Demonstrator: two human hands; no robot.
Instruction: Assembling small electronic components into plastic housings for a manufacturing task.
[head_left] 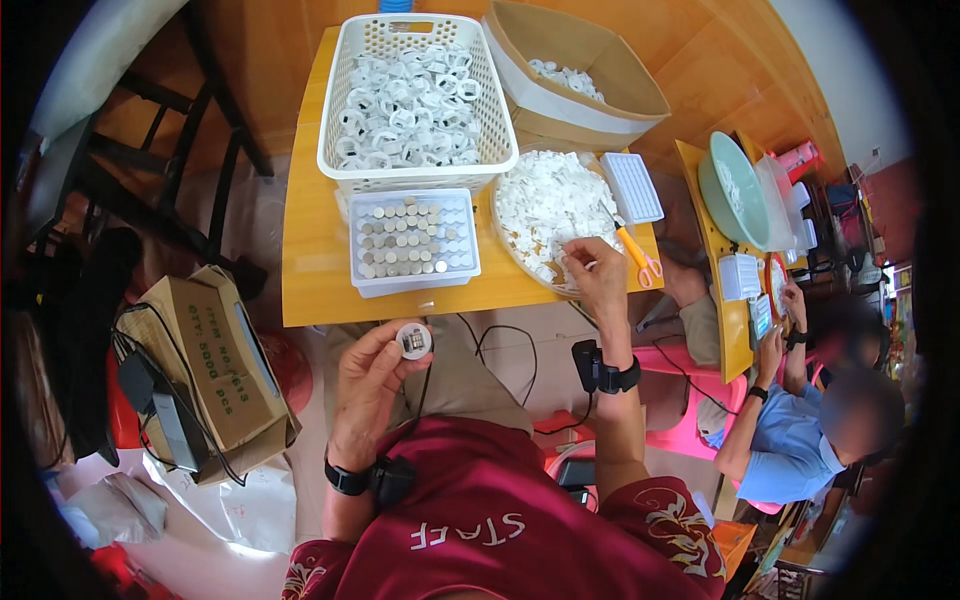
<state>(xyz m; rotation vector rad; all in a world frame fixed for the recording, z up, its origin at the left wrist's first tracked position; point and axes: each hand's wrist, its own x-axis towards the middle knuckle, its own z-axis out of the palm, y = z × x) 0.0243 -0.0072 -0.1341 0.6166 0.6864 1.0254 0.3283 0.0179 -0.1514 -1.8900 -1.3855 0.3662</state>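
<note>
The small round white part (414, 340) sits pinched between my left thumb and fingertips, its face with the dark square centre turned up toward me, held just off the near edge of the yellow table (310, 290). My left hand (368, 385) is closed lightly around its rim, nothing more. At about two o'clock from it, my right hand (598, 280) reaches into the round tray of small white pieces (540, 205); the fingertips are curled down among them, but I cannot tell whether they have one pinched. To do this well, I judge I should keep the round part level and steady and pick a single white piece rather than a clump. At twelve o'clock from the part stands the white tray of grey metal discs (412, 240), and beyond it the white basket of ring-shaped parts (410, 100). A cardboard box (570, 75) is at one o'clock. Orange-handled scissors (640, 260) lie just beside my right hand. At nine o'clock, on the floor, rests another cardboard carton (215, 370).
</note>
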